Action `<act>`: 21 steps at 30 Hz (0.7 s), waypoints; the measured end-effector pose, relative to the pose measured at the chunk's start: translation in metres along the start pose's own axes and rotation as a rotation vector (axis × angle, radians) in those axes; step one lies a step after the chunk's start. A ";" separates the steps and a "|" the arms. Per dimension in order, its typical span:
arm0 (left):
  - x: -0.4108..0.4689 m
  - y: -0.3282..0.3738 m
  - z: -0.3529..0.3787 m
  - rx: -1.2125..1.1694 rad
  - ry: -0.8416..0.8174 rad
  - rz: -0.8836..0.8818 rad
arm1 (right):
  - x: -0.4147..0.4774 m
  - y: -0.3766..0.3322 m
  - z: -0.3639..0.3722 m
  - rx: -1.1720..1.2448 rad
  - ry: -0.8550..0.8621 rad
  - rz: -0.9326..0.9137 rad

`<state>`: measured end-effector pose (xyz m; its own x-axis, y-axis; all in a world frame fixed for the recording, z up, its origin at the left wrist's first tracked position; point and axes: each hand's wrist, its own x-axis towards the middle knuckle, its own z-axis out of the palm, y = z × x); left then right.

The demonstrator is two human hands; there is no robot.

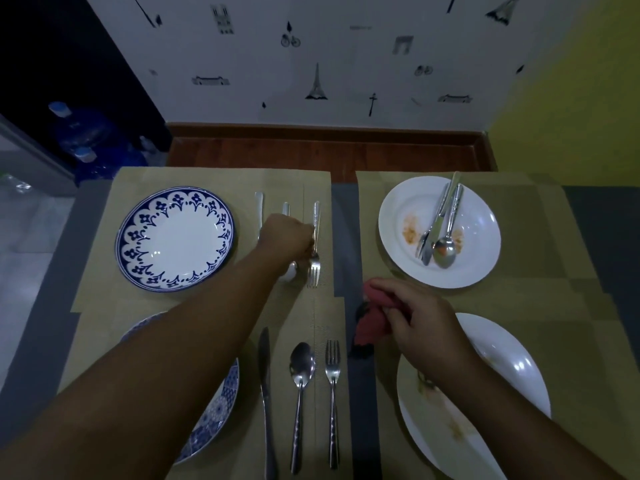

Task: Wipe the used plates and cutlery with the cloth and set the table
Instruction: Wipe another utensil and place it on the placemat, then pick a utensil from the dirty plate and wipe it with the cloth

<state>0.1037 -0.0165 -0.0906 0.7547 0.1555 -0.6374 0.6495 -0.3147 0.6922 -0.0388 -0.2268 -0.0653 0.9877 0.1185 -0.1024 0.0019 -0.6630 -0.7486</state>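
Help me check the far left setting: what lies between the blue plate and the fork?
In the head view, a knife and a spoon lie between the plate and the fork, partly hidden by the left hand.

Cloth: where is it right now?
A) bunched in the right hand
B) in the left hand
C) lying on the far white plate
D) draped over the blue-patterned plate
A: the red cloth is bunched in the right hand between the two white plates, while the left hand holds the fork at the far setting.
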 end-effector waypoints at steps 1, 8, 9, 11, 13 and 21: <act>-0.008 0.001 0.000 -0.058 -0.019 -0.020 | -0.002 -0.002 -0.002 0.011 0.011 0.002; -0.077 -0.009 0.007 -0.202 -0.215 -0.093 | -0.030 -0.007 -0.013 0.021 0.145 0.088; -0.086 -0.010 0.008 -0.208 -0.280 -0.109 | -0.037 -0.007 -0.015 0.007 0.165 0.110; -0.102 -0.012 0.014 -0.211 -0.383 -0.140 | -0.051 -0.009 -0.019 -0.030 0.196 0.154; -0.116 -0.017 0.020 -0.220 -0.442 -0.155 | -0.067 -0.010 -0.023 -0.045 0.231 0.203; -0.157 -0.048 0.044 -0.160 -0.573 -0.192 | -0.138 -0.012 -0.027 -0.104 0.381 0.378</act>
<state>-0.0496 -0.0671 -0.0386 0.4820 -0.3453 -0.8053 0.8081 -0.1801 0.5609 -0.1711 -0.2551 -0.0238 0.9095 -0.4053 -0.0925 -0.3674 -0.6797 -0.6348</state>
